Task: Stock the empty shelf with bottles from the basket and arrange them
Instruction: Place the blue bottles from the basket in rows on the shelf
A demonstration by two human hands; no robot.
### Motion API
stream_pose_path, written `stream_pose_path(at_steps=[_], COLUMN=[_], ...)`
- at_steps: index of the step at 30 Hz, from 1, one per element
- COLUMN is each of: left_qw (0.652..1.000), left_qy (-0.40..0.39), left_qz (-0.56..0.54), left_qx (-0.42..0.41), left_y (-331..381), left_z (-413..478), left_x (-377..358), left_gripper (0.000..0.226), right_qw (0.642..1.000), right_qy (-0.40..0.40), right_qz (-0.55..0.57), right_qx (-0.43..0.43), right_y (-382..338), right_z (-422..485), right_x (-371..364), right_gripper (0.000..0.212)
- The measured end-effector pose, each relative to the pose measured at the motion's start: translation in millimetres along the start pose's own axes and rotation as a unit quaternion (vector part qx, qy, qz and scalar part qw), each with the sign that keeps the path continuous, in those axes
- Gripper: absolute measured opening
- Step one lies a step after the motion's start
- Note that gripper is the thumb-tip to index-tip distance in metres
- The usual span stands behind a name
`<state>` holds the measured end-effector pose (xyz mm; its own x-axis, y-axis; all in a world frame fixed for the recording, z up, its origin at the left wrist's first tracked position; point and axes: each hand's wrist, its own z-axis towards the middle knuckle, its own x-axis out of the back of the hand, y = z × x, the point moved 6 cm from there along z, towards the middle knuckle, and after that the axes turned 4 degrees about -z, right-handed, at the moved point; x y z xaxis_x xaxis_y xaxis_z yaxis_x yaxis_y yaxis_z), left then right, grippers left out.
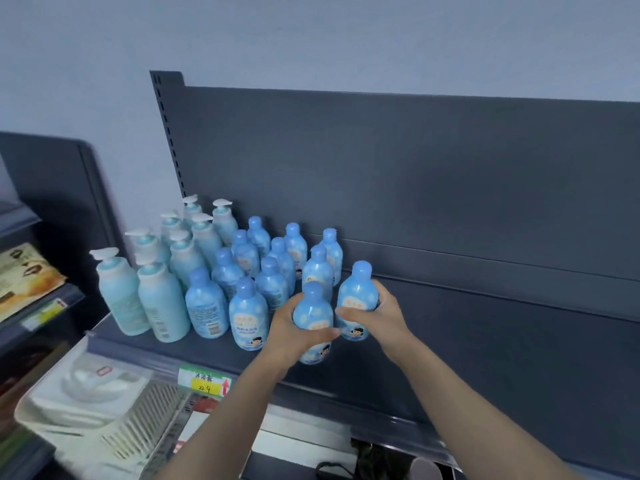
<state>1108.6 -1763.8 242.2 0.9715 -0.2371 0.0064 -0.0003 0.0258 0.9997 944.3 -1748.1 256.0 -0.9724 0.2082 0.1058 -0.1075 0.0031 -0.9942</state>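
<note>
On the dark grey shelf (485, 341), several blue round-capped bottles (247, 313) stand in rows at the left. Behind and left of them stand several pale teal pump bottles (119, 296). My left hand (294, 327) grips a blue bottle (313, 315) at the front of the group. My right hand (377, 313) grips another blue bottle (358, 292) just right of it. Both bottles are upright, at or just above the shelf surface. A cream plastic basket (90, 420) sits below the shelf at the lower left.
The right half of the shelf is bare, with the shelf's back panel (415, 174) behind it. A green and yellow price tag (206, 381) hangs on the shelf's front edge. A neighbouring rack (31, 282) with packaged goods stands at the far left.
</note>
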Motion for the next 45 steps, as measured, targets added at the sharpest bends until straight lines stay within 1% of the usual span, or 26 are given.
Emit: stream_pose_path(at_steps=[3, 4, 7, 9, 11, 12, 13, 15, 17, 19, 22, 23, 26, 32, 36, 42, 45], left_qw=[1.0, 1.0, 1.0, 1.0, 0.999, 0.998, 0.995, 0.977, 0.96, 0.95, 0.93, 0.926, 0.935, 0.962, 0.968, 0.968, 0.958], left_qy=[0.008, 0.003, -0.009, -0.015, 0.004, 0.032, 0.076, 0.186, 0.266, 0.309, 0.366, 0.373, 0.348, 0.272, 0.249, 0.245, 0.265], left_qz=[0.0, 0.002, 0.01, 0.021, 0.038, 0.051, 0.063, 0.085, 0.074, 0.025, -0.044, -0.059, -0.074, -0.027, -0.012, -0.004, 0.019], left_qx=[0.014, 0.017, 0.023, 0.018, 0.003, -0.011, -0.026, -0.052, -0.056, -0.047, -0.008, 0.001, 0.005, -0.01, -0.025, -0.053, -0.11], left_y=[-7.9, -10.6, -14.4, -12.7, -12.4, -12.6, -13.2, -11.5, -9.9, -13.4, -20.5, -21.3, -19.7, -15.8, -15.2, -17.4, -9.5], left_z=[6.5, 7.6, 8.1, 5.6, 0.9, -3.0, -8.1, -24.3, -35.9, -36.2, -30.0, -28.4, -23.2, -17.1, -16.3, -16.9, -26.5], left_x=[12.6, 15.2, 20.0, 19.7, 19.3, 19.4, 19.4, 15.9, 5.2, -5.7, -13.1, -13.6, -10.6, -0.1, 0.1, -0.8, -5.1], left_gripper=[0.07, 0.07, 0.059, 0.056, 0.058, 0.062, 0.066, 0.073, 0.078, 0.078, 0.068, 0.065, 0.058, 0.057, 0.059, 0.064, 0.072], right_qw=[1.0, 1.0, 0.999, 0.999, 0.998, 0.998, 0.997, 0.995, 0.992, 0.99, 0.99, 0.991, 0.989, 0.988, 0.983, 0.975, 0.965], right_qy=[-0.008, -0.01, -0.027, -0.04, -0.046, -0.05, -0.056, -0.075, -0.093, -0.098, -0.106, -0.111, -0.124, -0.123, -0.109, -0.112, -0.126], right_qz=[-0.018, -0.024, -0.025, -0.024, -0.032, -0.04, -0.05, -0.07, -0.088, -0.1, -0.09, -0.079, -0.072, -0.097, -0.148, -0.187, -0.226], right_qx=[-0.001, -0.003, -0.013, -0.017, -0.015, -0.012, -0.009, 0.0, 0.003, 0.006, 0.012, 0.012, 0.013, 0.014, 0.028, 0.035, 0.034], right_y=[7.3, 9.4, 18.5, 25.4, 30.1, 31.5, 32.5, 33.4, 34.6, 34.7, 32.1, 31.6, 28.9, 21.7, 22.0, 14.5, 11.2], right_z=[12.5, 15.7, 19.2, 18.1, 17.9, 17.4, 16.6, 14.3, 13.3, 13.9, 15.7, 16.5, 20.7, 31.2, 37.0, 36.3, 32.6], right_x=[-15.9, -19.5, -29.2, -32.5, -30.1, -27.2, -23.8, -17.3, -13.8, -13.2, -20.3, -24.3, -37.1, -53.2, -54.8, -56.2, -50.0], right_gripper=[0.05, 0.051, 0.052, 0.051, 0.054, 0.056, 0.059, 0.062, 0.061, 0.057, 0.052, 0.051, 0.049, 0.046, 0.05, 0.047, 0.048])
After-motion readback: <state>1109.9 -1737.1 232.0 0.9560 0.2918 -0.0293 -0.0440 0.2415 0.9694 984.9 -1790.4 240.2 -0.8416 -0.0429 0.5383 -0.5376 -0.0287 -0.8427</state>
